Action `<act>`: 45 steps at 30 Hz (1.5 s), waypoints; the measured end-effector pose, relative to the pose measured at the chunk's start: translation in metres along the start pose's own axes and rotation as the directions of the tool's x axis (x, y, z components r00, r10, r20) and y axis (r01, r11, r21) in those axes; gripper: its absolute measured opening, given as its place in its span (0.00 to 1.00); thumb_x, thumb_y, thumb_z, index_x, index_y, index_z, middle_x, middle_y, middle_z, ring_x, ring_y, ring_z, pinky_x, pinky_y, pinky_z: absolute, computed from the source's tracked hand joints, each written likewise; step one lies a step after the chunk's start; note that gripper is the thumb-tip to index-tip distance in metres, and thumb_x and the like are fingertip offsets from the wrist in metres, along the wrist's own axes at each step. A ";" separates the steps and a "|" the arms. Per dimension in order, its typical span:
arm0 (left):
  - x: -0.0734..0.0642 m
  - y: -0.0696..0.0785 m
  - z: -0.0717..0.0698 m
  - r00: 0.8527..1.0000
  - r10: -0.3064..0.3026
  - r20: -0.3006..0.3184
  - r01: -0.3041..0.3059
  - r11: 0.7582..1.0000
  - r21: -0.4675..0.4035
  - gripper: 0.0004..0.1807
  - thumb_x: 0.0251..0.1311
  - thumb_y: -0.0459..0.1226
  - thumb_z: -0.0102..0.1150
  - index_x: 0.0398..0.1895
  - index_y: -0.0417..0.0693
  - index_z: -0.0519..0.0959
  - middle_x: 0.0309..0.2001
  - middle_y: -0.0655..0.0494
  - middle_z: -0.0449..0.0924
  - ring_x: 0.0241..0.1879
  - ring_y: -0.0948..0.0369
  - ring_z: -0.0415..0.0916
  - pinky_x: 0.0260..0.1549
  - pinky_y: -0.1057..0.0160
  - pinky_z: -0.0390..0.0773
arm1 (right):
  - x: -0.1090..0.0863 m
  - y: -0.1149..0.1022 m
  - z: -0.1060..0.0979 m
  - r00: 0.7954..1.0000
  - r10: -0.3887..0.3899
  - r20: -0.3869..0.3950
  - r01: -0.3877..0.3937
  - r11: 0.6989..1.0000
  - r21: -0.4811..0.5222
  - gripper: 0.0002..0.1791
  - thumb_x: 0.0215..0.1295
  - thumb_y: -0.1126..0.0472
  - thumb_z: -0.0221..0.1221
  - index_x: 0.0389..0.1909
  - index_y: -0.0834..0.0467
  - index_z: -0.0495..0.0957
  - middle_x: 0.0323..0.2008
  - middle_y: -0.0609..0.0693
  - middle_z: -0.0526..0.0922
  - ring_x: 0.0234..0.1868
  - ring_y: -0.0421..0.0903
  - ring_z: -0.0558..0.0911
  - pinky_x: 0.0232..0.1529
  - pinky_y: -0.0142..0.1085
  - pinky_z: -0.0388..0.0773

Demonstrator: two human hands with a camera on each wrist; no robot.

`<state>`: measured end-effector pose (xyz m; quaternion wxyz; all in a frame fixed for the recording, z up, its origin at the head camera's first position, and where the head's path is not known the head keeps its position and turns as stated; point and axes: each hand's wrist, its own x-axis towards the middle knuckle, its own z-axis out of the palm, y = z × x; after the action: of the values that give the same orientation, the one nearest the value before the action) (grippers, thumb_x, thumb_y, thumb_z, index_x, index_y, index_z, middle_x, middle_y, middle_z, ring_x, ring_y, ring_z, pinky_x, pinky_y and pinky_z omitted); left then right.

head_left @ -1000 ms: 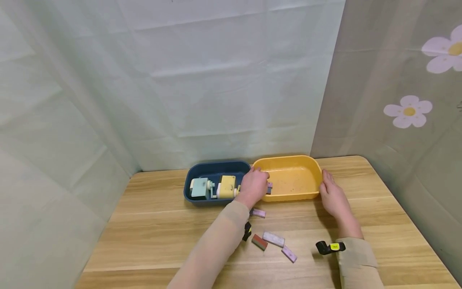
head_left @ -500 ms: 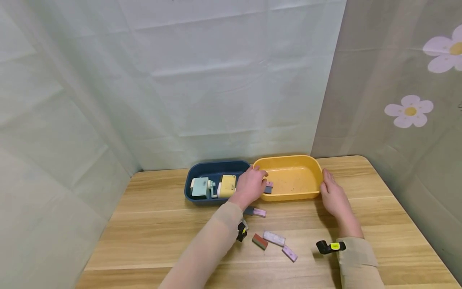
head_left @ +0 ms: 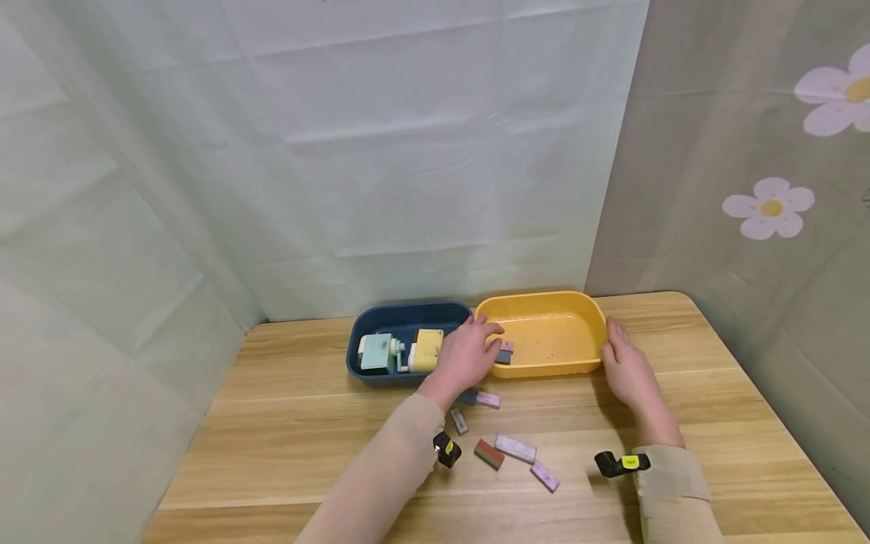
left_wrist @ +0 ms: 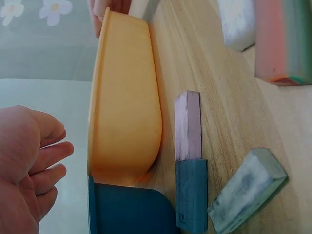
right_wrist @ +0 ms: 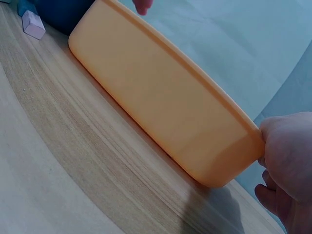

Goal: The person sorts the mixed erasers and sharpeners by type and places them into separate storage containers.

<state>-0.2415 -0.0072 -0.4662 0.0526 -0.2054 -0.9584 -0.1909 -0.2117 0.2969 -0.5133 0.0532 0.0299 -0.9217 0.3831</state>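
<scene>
My left hand (head_left: 467,351) hovers where the navy tray (head_left: 394,308) meets the yellow tray (head_left: 544,371). Its fingers are loosely bent, the thumb stands apart, and nothing shows in its grasp in the left wrist view. Below the fingers, at the yellow tray's left end, lie small pink and dark blue-grey erasers (head_left: 504,357), partly hidden by the hand. My right hand (head_left: 628,370) rests against the outside of the yellow tray's right end, fingers along the wall and rim. A light blue crank pencil sharpener (head_left: 377,352) and a yellow one (head_left: 427,350) lie in the navy tray.
On the table before the trays lie a pink-and-blue eraser (left_wrist: 191,190), a grey one (head_left: 459,421), a red-green one (head_left: 488,454), a pale lavender one (head_left: 515,448) and a small pink one (head_left: 544,477). A fabric backdrop (head_left: 435,151) rises behind the table.
My left hand has shifted slightly left and its thumb and fingers have spread; the grey eraser on the table has come into view. The right hand stays at the yellow tray's end.
</scene>
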 end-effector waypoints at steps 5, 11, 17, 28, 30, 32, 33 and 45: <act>-0.011 0.001 -0.005 0.999 0.031 -0.036 -0.033 0.998 -0.055 0.13 0.77 0.41 0.62 0.58 0.52 0.89 0.62 0.54 0.86 0.73 0.53 0.73 0.71 0.47 0.72 | -0.001 0.001 -0.001 1.000 -0.008 -0.011 0.008 1.000 0.003 0.33 0.87 0.59 0.36 0.82 0.74 0.47 0.82 0.73 0.48 0.82 0.73 0.50 0.80 0.64 0.47; -0.025 -0.001 -0.005 0.995 0.043 -0.093 -0.055 0.989 -0.139 0.13 0.76 0.41 0.63 0.57 0.50 0.89 0.56 0.55 0.89 0.72 0.52 0.73 0.73 0.46 0.70 | -0.002 0.003 -0.003 1.000 0.002 -0.013 -0.002 1.000 -0.004 0.33 0.87 0.59 0.36 0.82 0.73 0.46 0.82 0.73 0.48 0.82 0.72 0.49 0.80 0.64 0.47; -0.039 -0.003 -0.007 0.993 0.030 -0.113 -0.056 0.971 -0.232 0.14 0.76 0.40 0.64 0.59 0.50 0.88 0.62 0.55 0.86 0.73 0.52 0.72 0.74 0.46 0.68 | -0.003 0.005 -0.004 1.000 0.012 -0.009 -0.012 1.000 0.001 0.33 0.87 0.58 0.35 0.83 0.72 0.45 0.82 0.72 0.47 0.82 0.71 0.49 0.81 0.63 0.47; -0.072 -0.009 -0.012 0.987 0.101 -0.126 -0.132 0.955 -0.264 0.13 0.74 0.36 0.65 0.57 0.45 0.88 0.59 0.53 0.88 0.73 0.54 0.73 0.74 0.45 0.68 | 0.000 0.000 0.000 1.000 0.002 -0.002 -0.002 1.000 0.010 0.33 0.87 0.59 0.36 0.82 0.74 0.46 0.82 0.73 0.47 0.82 0.72 0.49 0.80 0.64 0.47; -0.077 -0.008 -0.013 0.985 0.123 -0.124 -0.153 0.951 -0.268 0.12 0.74 0.36 0.65 0.56 0.44 0.88 0.59 0.52 0.88 0.73 0.54 0.73 0.74 0.46 0.68 | 0.000 0.001 0.000 1.000 -0.001 -0.004 0.001 1.000 0.009 0.32 0.87 0.60 0.36 0.82 0.74 0.46 0.82 0.74 0.47 0.82 0.72 0.49 0.80 0.64 0.47; -0.082 -0.007 -0.014 0.983 0.139 -0.118 -0.165 0.951 -0.260 0.13 0.74 0.36 0.65 0.56 0.44 0.88 0.59 0.52 0.88 0.73 0.54 0.73 0.73 0.45 0.69 | 0.001 0.002 0.000 1.000 -0.003 -0.007 0.003 1.000 0.006 0.32 0.87 0.60 0.36 0.82 0.75 0.47 0.81 0.74 0.47 0.82 0.73 0.49 0.80 0.65 0.47; -0.085 -0.006 -0.014 0.984 0.140 -0.110 -0.164 0.953 -0.255 0.13 0.74 0.37 0.65 0.57 0.45 0.88 0.59 0.53 0.88 0.73 0.54 0.73 0.74 0.46 0.69 | 0.001 0.002 0.000 1.000 -0.005 -0.007 0.005 1.000 0.004 0.32 0.87 0.60 0.36 0.82 0.75 0.47 0.81 0.75 0.47 0.82 0.73 0.49 0.80 0.65 0.47; -0.117 -0.011 -0.005 0.975 0.223 -0.011 -0.220 0.949 -0.226 0.15 0.71 0.36 0.68 0.59 0.46 0.88 0.60 0.54 0.87 0.71 0.52 0.75 0.74 0.51 0.67 | 0.001 -0.001 -0.001 1.000 -0.008 -0.002 0.008 1.000 -0.008 0.32 0.87 0.60 0.37 0.82 0.75 0.47 0.81 0.74 0.48 0.82 0.73 0.50 0.80 0.64 0.48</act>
<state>-0.1392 -0.0625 -0.4865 0.0430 -0.3175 -0.9019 -0.2898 -0.2122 0.2970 -0.5124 0.0557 0.0331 -0.9230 0.3792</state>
